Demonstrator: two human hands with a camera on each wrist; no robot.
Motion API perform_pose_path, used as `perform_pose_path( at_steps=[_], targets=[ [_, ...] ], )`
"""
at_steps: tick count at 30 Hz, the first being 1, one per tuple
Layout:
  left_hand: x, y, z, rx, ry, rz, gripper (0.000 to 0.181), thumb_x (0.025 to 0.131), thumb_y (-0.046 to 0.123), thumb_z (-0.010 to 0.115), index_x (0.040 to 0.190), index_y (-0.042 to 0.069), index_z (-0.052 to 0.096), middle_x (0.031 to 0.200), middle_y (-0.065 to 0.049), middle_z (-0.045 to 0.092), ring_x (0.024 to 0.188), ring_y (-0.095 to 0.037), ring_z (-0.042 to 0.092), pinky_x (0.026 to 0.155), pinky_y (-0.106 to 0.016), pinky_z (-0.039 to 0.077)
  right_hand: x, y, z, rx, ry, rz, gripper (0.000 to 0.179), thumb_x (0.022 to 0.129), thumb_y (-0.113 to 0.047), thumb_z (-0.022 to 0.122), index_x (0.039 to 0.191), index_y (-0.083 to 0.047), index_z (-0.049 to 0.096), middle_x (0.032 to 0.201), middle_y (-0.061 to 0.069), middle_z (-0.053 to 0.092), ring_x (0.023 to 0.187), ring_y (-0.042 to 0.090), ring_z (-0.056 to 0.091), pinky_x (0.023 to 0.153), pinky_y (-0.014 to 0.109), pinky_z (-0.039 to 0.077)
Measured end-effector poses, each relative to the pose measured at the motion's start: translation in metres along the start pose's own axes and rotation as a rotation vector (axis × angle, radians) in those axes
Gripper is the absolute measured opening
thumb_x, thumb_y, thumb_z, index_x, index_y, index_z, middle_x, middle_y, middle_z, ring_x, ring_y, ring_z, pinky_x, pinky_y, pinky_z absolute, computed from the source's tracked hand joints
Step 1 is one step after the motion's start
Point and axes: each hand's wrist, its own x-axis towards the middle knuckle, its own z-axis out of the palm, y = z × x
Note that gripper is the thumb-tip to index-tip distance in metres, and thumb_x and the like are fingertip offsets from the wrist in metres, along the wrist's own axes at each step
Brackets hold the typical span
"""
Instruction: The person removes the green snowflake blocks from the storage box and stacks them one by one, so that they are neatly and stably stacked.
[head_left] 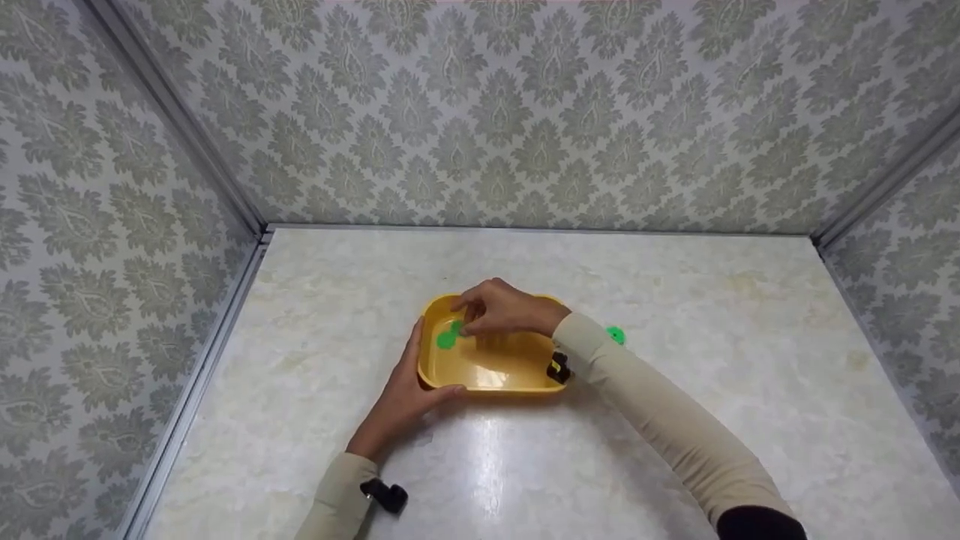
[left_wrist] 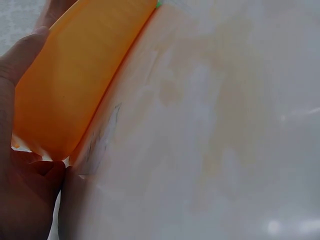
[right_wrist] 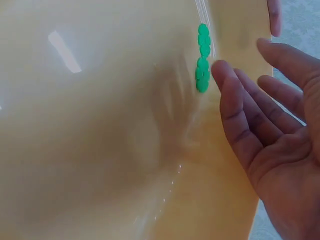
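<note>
A yellow plastic tray point(head_left: 517, 367) sits on the table, with two small green scalloped discs point(head_left: 447, 339) inside near its left end. My left hand point(head_left: 409, 386) holds the tray at its front left corner, thumb on the front rim and fingers along the left side. In the left wrist view, the tray's outer wall point(left_wrist: 75, 75) lies between that hand's thumb and fingers. Over the tray is my right hand point(head_left: 504, 307), and the right wrist view has its fingers loosely bent, holding nothing, right beside the green discs point(right_wrist: 202, 60).
Another green disc point(head_left: 616, 334) lies on the pale marbled table point(head_left: 712, 337), to the right of the tray and just beyond my right sleeve point(head_left: 660, 405). Patterned wall panels point(head_left: 495, 112) enclose the table's back and sides.
</note>
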Motion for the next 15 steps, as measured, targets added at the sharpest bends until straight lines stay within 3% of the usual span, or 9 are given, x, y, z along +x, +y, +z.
perform_pose_path(
  at_steps=[6, 10, 15],
  targets=[
    [0.000, 0.000, 0.001, 0.010, -0.006, -0.001, 0.132, 0.089, 0.036, 0.095, 0.179, 0.023, 0.000, 0.184, -0.004, 0.014, 0.166, -0.026, 0.025, 0.132, -0.052, 0.025, 0.000, 0.004, 0.008, -0.040, -0.098, 0.047, 0.040, 0.098, -0.013, 0.084, 0.136, -0.002, 0.075, 0.094, 0.004, 0.079, 0.071, 0.014, 0.067, 0.067, 0.026, 0.056],
    [0.000, 0.001, 0.000, 0.022, -0.006, -0.001, 0.132, 0.089, 0.037, 0.095, 0.179, 0.023, 0.000, 0.184, -0.003, 0.013, 0.166, -0.025, 0.024, 0.133, -0.053, 0.024, -0.001, 0.004, 0.011, -0.068, -0.096, 0.034, 0.027, 0.098, -0.009, 0.083, 0.122, -0.001, 0.076, 0.082, 0.003, 0.068, 0.066, 0.012, 0.056, 0.064, 0.027, 0.047],
    [-0.002, 0.001, -0.001, 0.020, -0.003, -0.012, 0.132, 0.089, 0.039, 0.095, 0.179, 0.025, 0.000, 0.184, -0.002, 0.013, 0.166, -0.025, 0.023, 0.133, -0.054, 0.023, 0.002, 0.004, 0.015, -0.111, -0.078, 0.011, 0.018, 0.099, -0.009, 0.082, 0.112, 0.001, 0.075, 0.078, 0.003, 0.053, 0.067, 0.012, 0.045, 0.065, 0.029, 0.037]
  ],
)
